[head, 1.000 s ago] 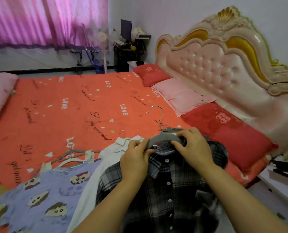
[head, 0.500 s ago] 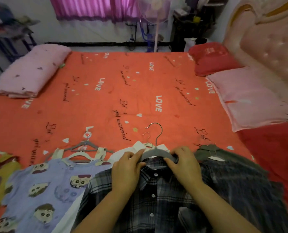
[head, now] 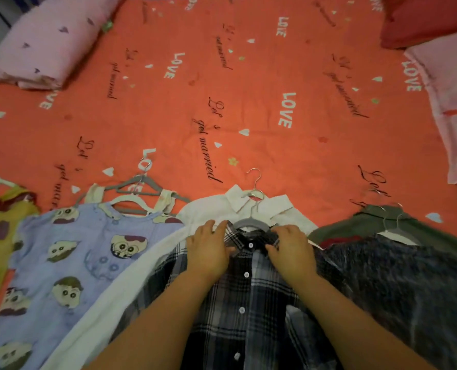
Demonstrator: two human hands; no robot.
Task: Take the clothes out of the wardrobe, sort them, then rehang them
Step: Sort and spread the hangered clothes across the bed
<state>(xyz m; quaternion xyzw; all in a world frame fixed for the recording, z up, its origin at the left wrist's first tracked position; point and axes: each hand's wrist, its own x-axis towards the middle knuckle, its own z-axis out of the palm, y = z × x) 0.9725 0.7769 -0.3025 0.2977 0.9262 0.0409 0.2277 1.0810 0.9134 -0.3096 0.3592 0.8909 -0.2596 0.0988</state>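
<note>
My left fingers (head: 214, 227) lie straight and flat on the plaid shirt (head: 248, 303) beside its collar, pressing and gripping nothing. My right fingers (head: 282, 231) curl over the other side of the collar and seem to pinch it against the thumb. Left hand (head: 210, 249) and right hand (head: 291, 249) flank the grey hanger (head: 251, 223), whose hook lies across the collar of the white shirt (head: 280, 206) underneath.

The plaid shirt lies buttoned on the bed (head: 248, 102), on top of the white shirt, between the blue shirt (head: 61, 263) and a dark top (head: 408, 289).

My worry is the two hooks. They sit close together, so lifting the plaid shirt could snag the white shirt's hanger and drag it along. A one-sided pull on the collar could also slip a shoulder off the hanger.
</note>
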